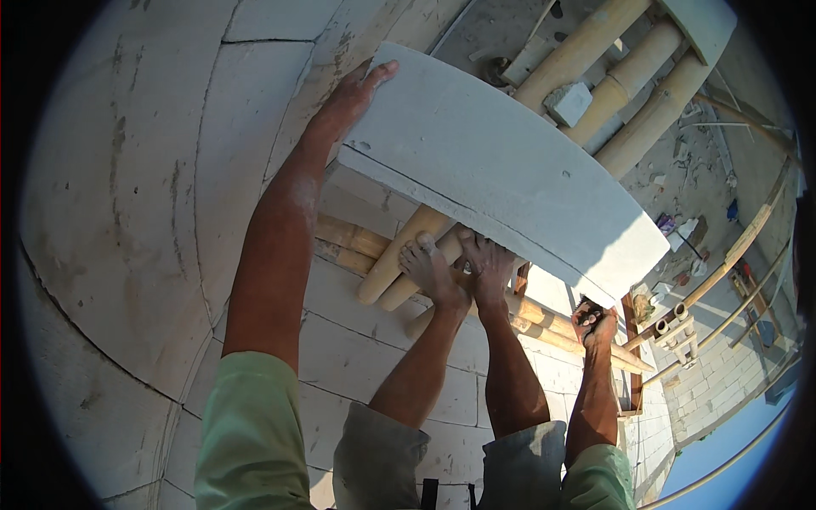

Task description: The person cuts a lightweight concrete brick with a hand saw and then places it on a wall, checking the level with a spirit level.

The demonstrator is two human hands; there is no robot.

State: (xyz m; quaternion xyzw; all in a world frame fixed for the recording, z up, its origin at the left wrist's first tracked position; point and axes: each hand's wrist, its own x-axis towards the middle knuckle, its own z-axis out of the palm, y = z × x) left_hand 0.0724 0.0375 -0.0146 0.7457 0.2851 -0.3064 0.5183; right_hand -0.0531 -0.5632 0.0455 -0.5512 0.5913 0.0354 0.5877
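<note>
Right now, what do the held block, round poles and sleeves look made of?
Block: probably aerated concrete; matte pale grey, small surface pits, exact mix unclear.
Round poles: likely bamboo; fairly smooth, yellowish tan, ringed nodes.
Sleeves: matte pale green cloth, softly creased; fibre can't be told.

Block: pale, matt, chalky masonry by its look; broad face mostly smooth, a few small pits. Poles beyond the block: bamboo, smooth between ringed joints, faint dull sheen. Chunk just past the block's far edge: similar chalky stuff, rougher and uneven. Wall left of the block: matt masonry, dark rough scuffs. Sleeve and shorts, nearer than the block: soft matt cloth. Floor right of the block: dull, gritty, strewn with rubble.
</note>
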